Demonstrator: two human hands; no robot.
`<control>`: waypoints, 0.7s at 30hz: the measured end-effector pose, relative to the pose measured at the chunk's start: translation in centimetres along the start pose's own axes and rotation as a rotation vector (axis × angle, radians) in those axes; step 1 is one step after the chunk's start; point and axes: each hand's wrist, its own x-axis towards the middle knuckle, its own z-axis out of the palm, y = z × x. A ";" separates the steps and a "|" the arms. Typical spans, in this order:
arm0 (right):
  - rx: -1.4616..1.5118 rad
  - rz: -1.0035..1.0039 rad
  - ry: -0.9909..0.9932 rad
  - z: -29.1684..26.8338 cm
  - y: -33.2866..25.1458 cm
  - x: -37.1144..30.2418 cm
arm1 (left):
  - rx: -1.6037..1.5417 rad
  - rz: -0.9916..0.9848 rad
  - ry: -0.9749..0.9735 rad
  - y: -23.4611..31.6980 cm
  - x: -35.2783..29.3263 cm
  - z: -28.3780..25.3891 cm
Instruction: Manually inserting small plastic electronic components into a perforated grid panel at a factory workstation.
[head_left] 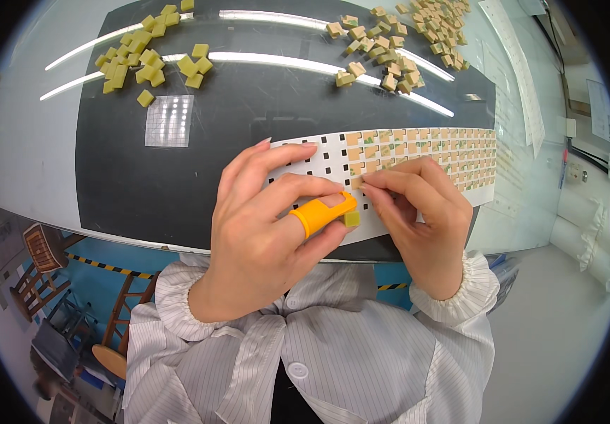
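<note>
A long white sheet (pixel 370 226) with rows of small black square holes lies slanted along the near side of the dark table. Tan square pads (pixel 418 147), some with green marks, cover its right part in rows. My left hand (pixel 248 230) rests over the left part, an orange finger sleeve (pixel 312 215) with a pointed tip on one finger. A small yellow-green block (pixel 352 219) sits by the sleeve's tip, gripped against my thumb. My right hand (pixel 429 212) pinches at the edge of the padded rows; its fingertips hide what is between them.
Yellow-green blocks (pixel 135 53) lie loose at the far left, and tan-faced ones (pixel 383 46) at the far right. A clear gridded square (pixel 168 121) lies on the dark mat (pixel 142 180). Wooden chairs (pixel 40 286) stand beyond the table's near left edge.
</note>
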 end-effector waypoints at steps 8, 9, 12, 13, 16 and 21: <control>0.003 0.031 0.008 0.1 -0.4 0.1 | 0.001 0.000 -0.014 -0.2 -0.1 -0.1; 0.003 0.030 0.008 0.1 -0.4 0.1 | 0.009 -0.004 -0.024 -0.2 -0.1 -0.2; 0.055 0.087 -0.005 0.3 -0.3 0.3 | 0.014 -0.006 -0.026 -0.2 -0.2 -0.3; 0.066 0.094 -0.021 0.2 -0.4 0.4 | 0.015 -0.007 -0.025 -0.3 -0.2 -0.3; 0.144 0.162 -0.086 -0.3 -0.8 0.8 | 0.014 -0.019 -0.021 -0.3 -0.3 -0.4; 0.713 0.568 -0.292 -2.5 -1.0 1.8 | -0.002 0.001 -0.006 -0.2 -0.3 -0.7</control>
